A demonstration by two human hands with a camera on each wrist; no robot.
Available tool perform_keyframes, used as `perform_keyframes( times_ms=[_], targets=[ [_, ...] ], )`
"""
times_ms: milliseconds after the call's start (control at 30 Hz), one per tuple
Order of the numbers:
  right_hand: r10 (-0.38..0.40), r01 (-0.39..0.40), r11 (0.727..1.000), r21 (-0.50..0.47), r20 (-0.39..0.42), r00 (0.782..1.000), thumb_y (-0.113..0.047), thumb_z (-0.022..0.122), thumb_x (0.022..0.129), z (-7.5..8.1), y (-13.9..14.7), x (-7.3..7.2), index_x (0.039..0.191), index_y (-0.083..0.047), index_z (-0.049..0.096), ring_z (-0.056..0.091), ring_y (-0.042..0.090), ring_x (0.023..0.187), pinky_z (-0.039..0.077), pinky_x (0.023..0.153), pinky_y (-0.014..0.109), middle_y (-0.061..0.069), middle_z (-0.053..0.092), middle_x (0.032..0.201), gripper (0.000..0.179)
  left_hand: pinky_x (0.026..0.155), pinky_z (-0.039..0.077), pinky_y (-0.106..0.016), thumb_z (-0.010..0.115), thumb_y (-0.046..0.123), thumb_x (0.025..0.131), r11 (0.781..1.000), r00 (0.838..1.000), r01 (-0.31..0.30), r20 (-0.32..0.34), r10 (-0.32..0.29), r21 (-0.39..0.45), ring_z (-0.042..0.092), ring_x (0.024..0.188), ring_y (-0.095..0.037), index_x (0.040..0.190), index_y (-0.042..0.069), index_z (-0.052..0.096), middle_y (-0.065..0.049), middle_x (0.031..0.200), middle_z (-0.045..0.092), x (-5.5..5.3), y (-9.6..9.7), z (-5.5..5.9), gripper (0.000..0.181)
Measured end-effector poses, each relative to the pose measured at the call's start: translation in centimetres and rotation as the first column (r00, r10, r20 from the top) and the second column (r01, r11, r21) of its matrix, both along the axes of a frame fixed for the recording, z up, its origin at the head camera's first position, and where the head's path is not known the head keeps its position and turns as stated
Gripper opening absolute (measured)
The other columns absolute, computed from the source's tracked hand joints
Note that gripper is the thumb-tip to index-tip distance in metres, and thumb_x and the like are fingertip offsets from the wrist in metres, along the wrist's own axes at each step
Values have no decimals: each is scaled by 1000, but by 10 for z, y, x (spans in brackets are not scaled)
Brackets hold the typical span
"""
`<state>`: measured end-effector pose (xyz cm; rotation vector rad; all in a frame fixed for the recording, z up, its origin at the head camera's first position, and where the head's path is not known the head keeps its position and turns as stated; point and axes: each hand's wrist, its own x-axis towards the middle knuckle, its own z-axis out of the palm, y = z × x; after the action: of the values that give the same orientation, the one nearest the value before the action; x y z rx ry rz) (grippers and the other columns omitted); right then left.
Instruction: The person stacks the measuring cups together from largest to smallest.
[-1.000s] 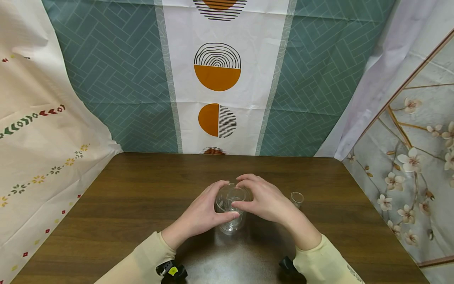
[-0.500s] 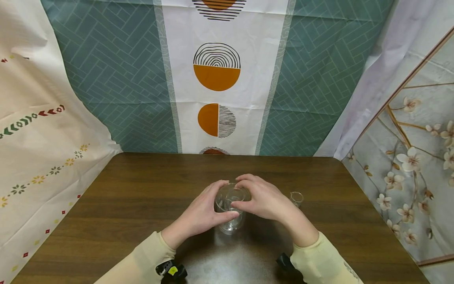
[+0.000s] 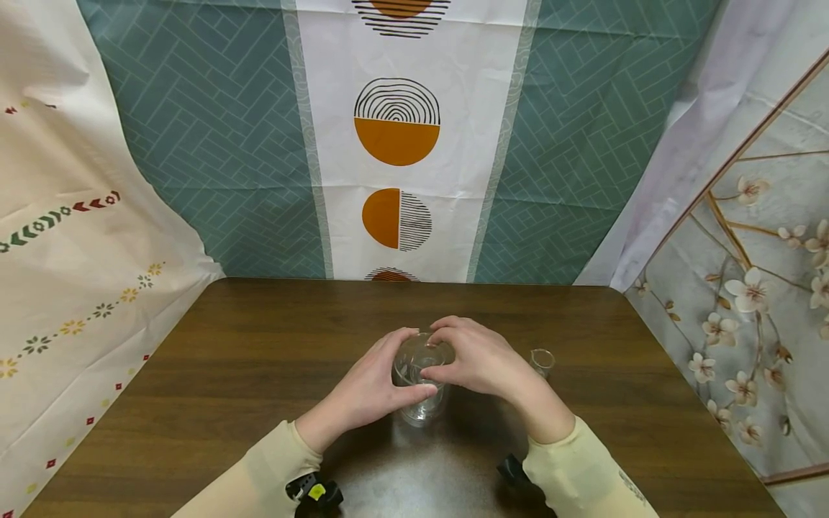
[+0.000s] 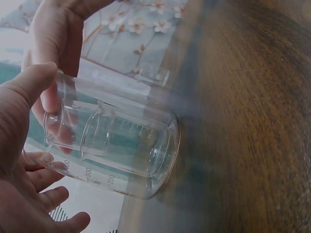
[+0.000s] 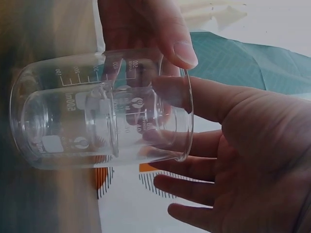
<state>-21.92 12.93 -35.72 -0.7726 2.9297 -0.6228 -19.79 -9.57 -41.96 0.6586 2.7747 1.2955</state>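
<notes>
A large glass beaker (image 3: 421, 416) marked 500 ml stands upright on the table in front of me. Inside it sits a medium beaker (image 5: 68, 116), and a small beaker (image 5: 133, 116) with printed graduations reaches down into that one. My left hand (image 3: 372, 381) holds the large beaker by its upper side, thumb at the near rim and fingers round the far side. Reaching in over the mouth, my right hand (image 3: 479, 363) pinches the small beaker near its top between thumb and finger. Its other fingers are spread outside the large beaker.
Another small glass beaker (image 3: 542, 362) stands on the wooden table (image 3: 259, 345), to the right behind my right wrist. Patterned cloths hang behind the table (image 3: 246, 144) and along both sides. Black wrist straps (image 3: 314, 493) sit on my sleeves.
My right forearm and wrist have shifted slightly left. The left hand and the large beaker look the same.
</notes>
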Motion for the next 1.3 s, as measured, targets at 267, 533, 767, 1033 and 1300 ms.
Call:
perform_keyframes(
  times_ms=[267,533,767,1033,1300],
  targets=[
    [-8,8,1000,29,22,1000,-41,93,89,2,-4,0,118,-17,83,64,27,133,55,105,51,3,69,144,39,118,44,-63,90,57,89,1000,1000,1,-2,-1,4,46,154,-29,165,21,46,-3,167,48,0,0,-1,95],
    [-12,11,998,54,25,1000,-44,95,87,1,-6,-1,115,-19,84,63,25,133,55,105,50,1,71,140,38,119,43,-63,89,58,90,1000,1000,2,-9,-2,5,45,154,-29,166,19,46,-2,167,48,0,0,0,96],
    [-3,2,998,63,21,1000,-43,96,84,1,-8,-3,111,-20,86,61,25,135,54,106,49,0,71,138,36,119,44,-61,90,58,89,1000,1000,3,-18,-3,1,46,154,-28,165,18,46,-2,167,48,0,0,0,96],
    [0,-3,997,71,34,999,-43,98,82,2,-10,-6,108,-21,87,59,26,139,53,110,49,2,71,139,36,119,44,-59,90,58,89,1000,1000,8,-27,-8,2,46,154,-26,165,19,46,-1,166,49,-1,0,0,96],
    [-9,5,997,78,60,998,-42,99,82,1,-12,-8,108,-20,87,59,25,139,52,111,49,1,71,140,36,119,44,-59,89,57,90,1000,1000,8,-20,-8,3,46,154,-27,165,21,46,-1,167,48,0,0,-1,94]
  ],
)
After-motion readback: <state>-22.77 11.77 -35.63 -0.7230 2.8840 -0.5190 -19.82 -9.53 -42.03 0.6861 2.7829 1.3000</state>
